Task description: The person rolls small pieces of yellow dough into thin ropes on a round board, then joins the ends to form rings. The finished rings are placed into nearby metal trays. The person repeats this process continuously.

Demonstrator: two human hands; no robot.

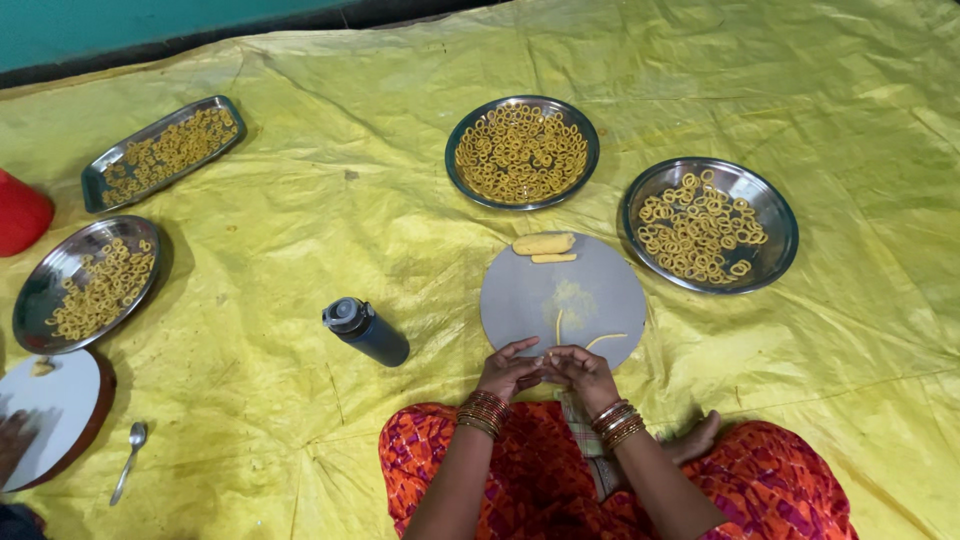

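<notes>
Looking down from the head camera, I take the round grey board (563, 296) as my landmark. It lies flat on a yellow sheet (300, 230), just ahead of my crossed legs in orange patterned cloth.

My left hand (508, 368) and right hand (583, 372) meet at the board's near edge, fingertips touching. They seem pinched together on a small bit of yellow dough, but it is too small for me to be sure of the grasp.

Just beyond my fingertips, two thin dough strips rest on the board. One strip (558, 325) runs straight away from me and sits between the hands, slightly nearer the left. The curved strip (605, 340) lies crosswise, nearer the right hand. At the board's far edge sits a thick dough log (543, 243), its long axis running left to right, with a slimmer piece (553, 258) touching its near side.

Beyond the board's far edge stands a steel plate of dough rings (521, 152). To the board's right, a second plate of rings (708, 224) lies close by. To the board's left, a dark bottle (366, 331) lies tilted on the sheet. Far left of the board are two more ring-filled dishes, a spoon (130, 458), and another person's hand (12, 440) on a white board (50, 410).
</notes>
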